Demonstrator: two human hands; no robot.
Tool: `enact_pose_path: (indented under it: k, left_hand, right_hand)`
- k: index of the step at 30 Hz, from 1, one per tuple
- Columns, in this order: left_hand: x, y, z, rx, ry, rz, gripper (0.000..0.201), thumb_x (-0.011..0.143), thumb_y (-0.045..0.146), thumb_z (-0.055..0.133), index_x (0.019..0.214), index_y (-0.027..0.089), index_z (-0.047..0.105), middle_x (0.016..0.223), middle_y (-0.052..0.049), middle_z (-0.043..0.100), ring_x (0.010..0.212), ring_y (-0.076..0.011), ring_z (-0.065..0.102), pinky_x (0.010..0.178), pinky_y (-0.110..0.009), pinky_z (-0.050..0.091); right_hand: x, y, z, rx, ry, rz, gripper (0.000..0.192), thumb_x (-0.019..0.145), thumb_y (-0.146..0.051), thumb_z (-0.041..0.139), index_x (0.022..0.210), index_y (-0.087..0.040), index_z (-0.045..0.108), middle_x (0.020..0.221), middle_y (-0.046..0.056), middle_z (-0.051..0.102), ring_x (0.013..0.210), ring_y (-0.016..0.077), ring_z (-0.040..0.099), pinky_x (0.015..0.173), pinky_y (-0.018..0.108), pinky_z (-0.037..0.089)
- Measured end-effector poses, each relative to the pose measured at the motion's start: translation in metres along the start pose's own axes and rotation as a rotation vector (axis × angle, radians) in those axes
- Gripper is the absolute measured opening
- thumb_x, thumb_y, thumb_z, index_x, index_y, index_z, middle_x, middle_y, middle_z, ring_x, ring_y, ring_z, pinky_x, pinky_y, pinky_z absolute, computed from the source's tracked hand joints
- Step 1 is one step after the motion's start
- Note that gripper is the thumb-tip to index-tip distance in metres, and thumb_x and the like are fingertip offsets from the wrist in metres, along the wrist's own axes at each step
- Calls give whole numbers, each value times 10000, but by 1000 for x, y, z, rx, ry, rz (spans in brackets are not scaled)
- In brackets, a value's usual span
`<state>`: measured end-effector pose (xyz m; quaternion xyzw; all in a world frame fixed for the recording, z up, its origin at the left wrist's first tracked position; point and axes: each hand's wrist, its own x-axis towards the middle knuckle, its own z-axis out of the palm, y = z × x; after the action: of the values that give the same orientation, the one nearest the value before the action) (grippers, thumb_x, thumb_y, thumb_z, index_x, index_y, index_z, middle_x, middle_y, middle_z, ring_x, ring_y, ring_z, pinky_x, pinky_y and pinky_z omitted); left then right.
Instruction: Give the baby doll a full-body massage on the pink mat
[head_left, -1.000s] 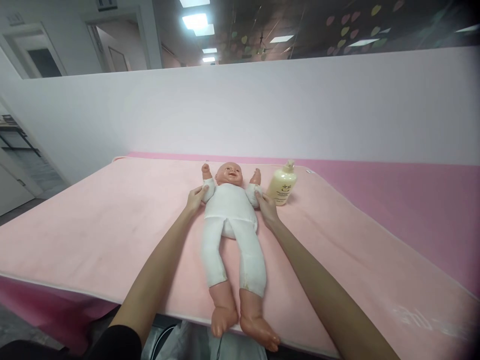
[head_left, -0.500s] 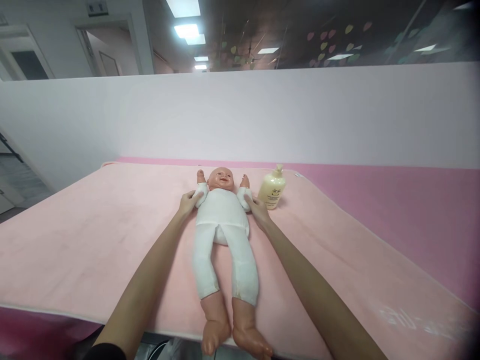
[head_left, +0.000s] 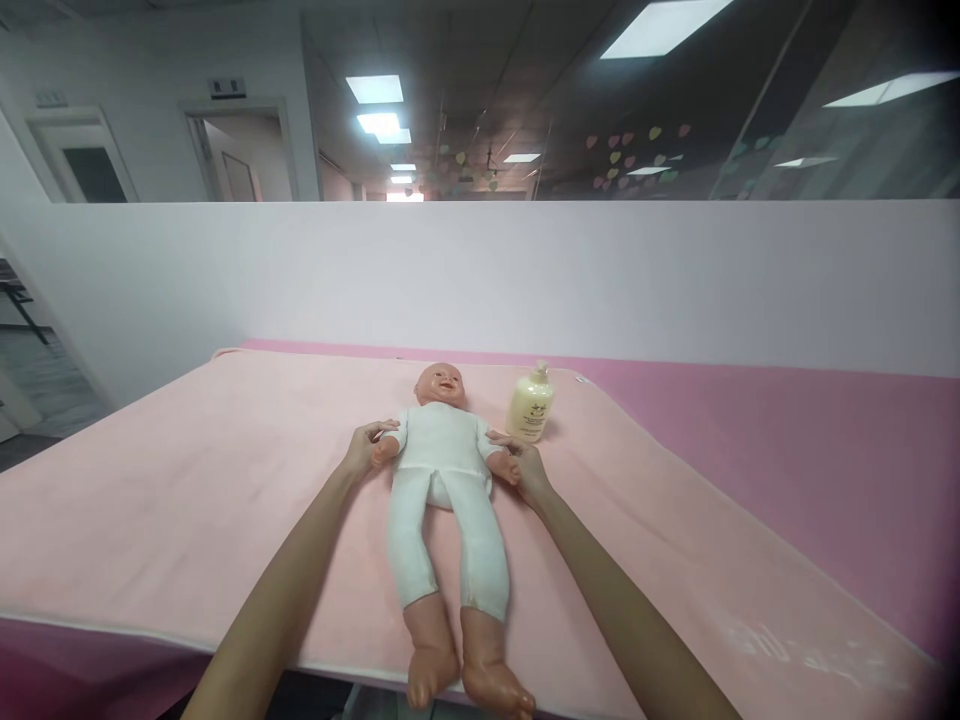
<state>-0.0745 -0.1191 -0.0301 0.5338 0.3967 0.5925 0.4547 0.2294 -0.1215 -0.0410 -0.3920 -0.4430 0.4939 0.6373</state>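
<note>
A baby doll point(head_left: 442, 470) in a white bodysuit lies face up on a light pink towel point(head_left: 187, 480), head away from me and bare feet at the near edge. My left hand point(head_left: 364, 448) holds the doll's arm on the left side, down beside its body. On the other side my right hand point(head_left: 525, 468) grips the doll's other arm, also lowered. A cream lotion bottle point(head_left: 530, 405) with a pump top stands just right of the doll's head.
The towel covers a darker pink table point(head_left: 787, 440) that runs on to the right. A white partition wall point(head_left: 525, 280) stands right behind the table. Doorways and ceiling lights show beyond it.
Both of the doll's arms, raised beside its head a second ago, have been brought down to its sides by my hands. The camera has tilted upward.
</note>
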Motion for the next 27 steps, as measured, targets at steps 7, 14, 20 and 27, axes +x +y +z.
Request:
enact_pose_path:
  k: [7, 14, 20, 27]
  left_hand:
    - [8, -2, 10, 101, -9, 23, 418, 661, 389, 743, 998, 144, 702, 1048, -83, 704, 938, -200, 638, 838, -303, 478]
    - [36, -11, 25, 529, 131, -8, 510, 777, 624, 537, 879, 145, 679, 761, -49, 658, 649, -158, 541, 578, -259, 374]
    - [40, -9, 26, 597, 151, -25, 524, 688, 645, 638, 901, 167, 661, 859, -71, 676, 759, -196, 579, 639, -280, 392]
    - [18, -3, 21, 168, 61, -64, 487, 535, 374, 815, 917, 138, 627, 789, -31, 639, 662, -140, 560, 601, -259, 435]
  right_hand:
    - [7, 0, 11, -154, 18, -57, 291, 583, -261, 685, 858, -167, 688, 870, 24, 695, 854, 189, 596, 784, 315, 469]
    - [42, 16, 27, -457, 147, -76, 247, 706, -387, 477, 780, -197, 617, 743, 6, 630, 708, 179, 530, 640, 277, 388]
    - [50, 15, 31, -456, 162, -83, 269, 714, -398, 496, 846, -200, 621, 827, 16, 651, 735, 188, 541, 641, 281, 386]
    - [18, 8, 29, -207, 39, -82, 319, 583, -314, 696, 866, -194, 611, 825, -8, 646, 771, 177, 568, 689, 280, 453]
